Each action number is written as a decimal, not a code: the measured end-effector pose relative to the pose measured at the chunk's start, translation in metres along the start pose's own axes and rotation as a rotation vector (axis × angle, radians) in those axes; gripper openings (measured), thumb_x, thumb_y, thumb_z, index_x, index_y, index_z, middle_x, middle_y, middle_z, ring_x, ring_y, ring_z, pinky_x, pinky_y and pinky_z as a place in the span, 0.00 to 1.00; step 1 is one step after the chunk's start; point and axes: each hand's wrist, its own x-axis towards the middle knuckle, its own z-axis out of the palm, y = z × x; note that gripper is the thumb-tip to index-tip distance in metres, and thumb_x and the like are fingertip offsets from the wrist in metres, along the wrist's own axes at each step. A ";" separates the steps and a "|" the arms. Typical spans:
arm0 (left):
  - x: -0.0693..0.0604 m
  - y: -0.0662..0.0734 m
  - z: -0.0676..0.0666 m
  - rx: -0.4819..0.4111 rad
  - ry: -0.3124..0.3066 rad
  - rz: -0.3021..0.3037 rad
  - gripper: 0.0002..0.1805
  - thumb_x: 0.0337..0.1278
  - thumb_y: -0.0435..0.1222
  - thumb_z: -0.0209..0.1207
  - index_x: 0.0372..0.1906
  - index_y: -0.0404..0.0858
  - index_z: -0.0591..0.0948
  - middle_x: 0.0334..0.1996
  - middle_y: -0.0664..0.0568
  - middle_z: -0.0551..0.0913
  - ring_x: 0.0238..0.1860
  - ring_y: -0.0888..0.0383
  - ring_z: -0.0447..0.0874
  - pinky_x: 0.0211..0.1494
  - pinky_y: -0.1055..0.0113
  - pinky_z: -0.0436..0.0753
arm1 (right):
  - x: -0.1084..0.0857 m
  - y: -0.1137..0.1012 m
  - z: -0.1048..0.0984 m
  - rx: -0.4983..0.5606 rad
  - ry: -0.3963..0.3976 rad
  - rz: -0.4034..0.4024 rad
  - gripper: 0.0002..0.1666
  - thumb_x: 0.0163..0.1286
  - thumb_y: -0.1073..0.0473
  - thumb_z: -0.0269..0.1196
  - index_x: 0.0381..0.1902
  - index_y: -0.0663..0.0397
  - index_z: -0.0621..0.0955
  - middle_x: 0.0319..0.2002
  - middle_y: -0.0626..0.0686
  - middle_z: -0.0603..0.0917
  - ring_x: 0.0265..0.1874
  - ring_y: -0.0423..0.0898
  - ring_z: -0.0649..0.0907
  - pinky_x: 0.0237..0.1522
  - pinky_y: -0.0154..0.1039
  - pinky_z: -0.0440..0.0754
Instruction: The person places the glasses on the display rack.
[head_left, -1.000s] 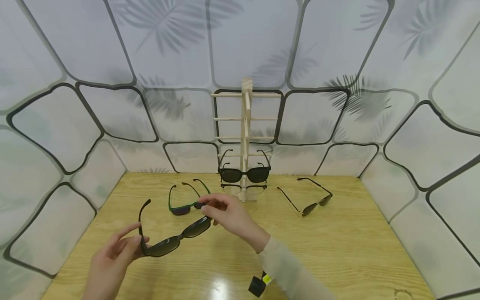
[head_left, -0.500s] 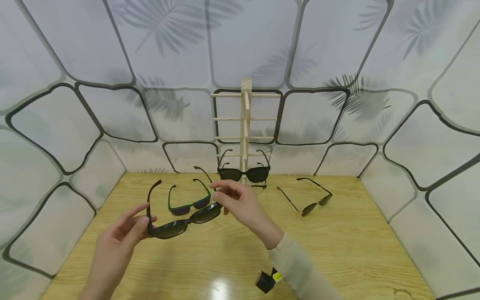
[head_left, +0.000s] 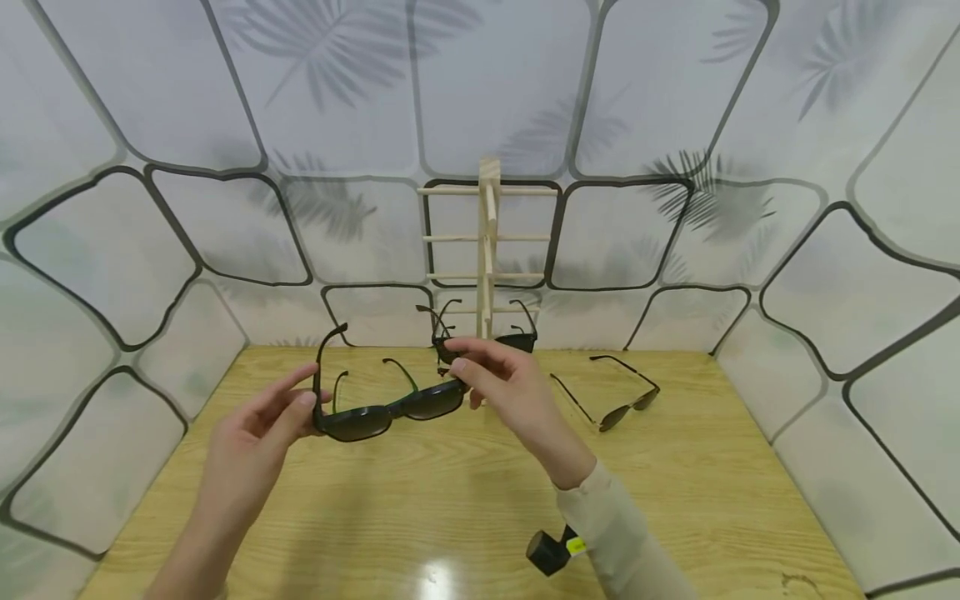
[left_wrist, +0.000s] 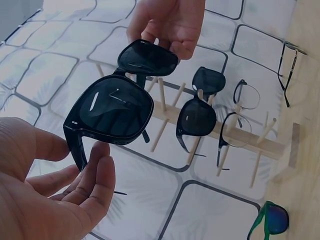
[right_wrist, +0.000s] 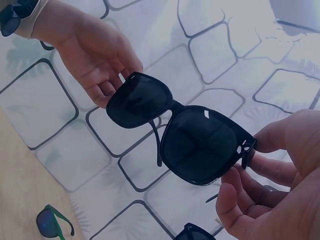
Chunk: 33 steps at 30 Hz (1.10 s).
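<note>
Black sunglasses (head_left: 358, 423) hang in the air between both hands, lenses toward me and temples pointing away. The left hand (head_left: 258, 433) pinches the left temple near its hinge. At the other hinge, the right hand (head_left: 517, 400) grips the frame between thumb and fingers. Behind them stands a wooden glasses rack (head_left: 489, 242). Its lower rungs carry another black pair of sunglasses (left_wrist: 197, 116) and clear-lens glasses (left_wrist: 237, 131), both partly hidden by the right hand in the head view. Green-framed sunglasses (right_wrist: 48, 222) lie on the table, mostly covered in the head view.
Thin-framed sunglasses (head_left: 628, 408) rest unfolded on the wooden table (head_left: 712, 500), right of the rack. A black strapped device with a yellow tag (head_left: 549, 552) shows at the right wrist. A patterned fabric wall (head_left: 495, 92) encloses the back and sides.
Both hands have raised the black sunglasses and carried them right, toward the rack. The held pair now covers much of the green-framed sunglasses, and the right hand covers part of the rack's lower glasses.
</note>
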 end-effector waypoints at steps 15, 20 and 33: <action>0.029 0.014 0.024 0.008 -0.032 0.076 0.17 0.79 0.38 0.58 0.64 0.38 0.83 0.46 0.62 0.90 0.47 0.65 0.89 0.49 0.74 0.89 | -0.005 -0.014 -0.020 0.046 0.098 -0.006 0.22 0.81 0.60 0.60 0.69 0.54 0.81 0.45 0.47 0.86 0.34 0.45 0.81 0.38 0.36 0.85; 0.038 0.019 0.031 0.032 -0.049 0.077 0.17 0.80 0.40 0.57 0.65 0.39 0.83 0.46 0.63 0.90 0.46 0.65 0.88 0.48 0.74 0.89 | -0.008 -0.016 -0.026 0.030 0.130 -0.011 0.22 0.82 0.59 0.60 0.70 0.53 0.81 0.46 0.48 0.86 0.34 0.43 0.82 0.38 0.37 0.86; 0.053 0.024 0.048 0.024 -0.096 0.098 0.19 0.82 0.39 0.55 0.67 0.37 0.81 0.47 0.61 0.89 0.44 0.64 0.89 0.49 0.71 0.90 | -0.011 -0.016 -0.041 0.028 0.196 -0.021 0.22 0.82 0.59 0.60 0.70 0.55 0.80 0.47 0.49 0.86 0.34 0.44 0.83 0.40 0.39 0.87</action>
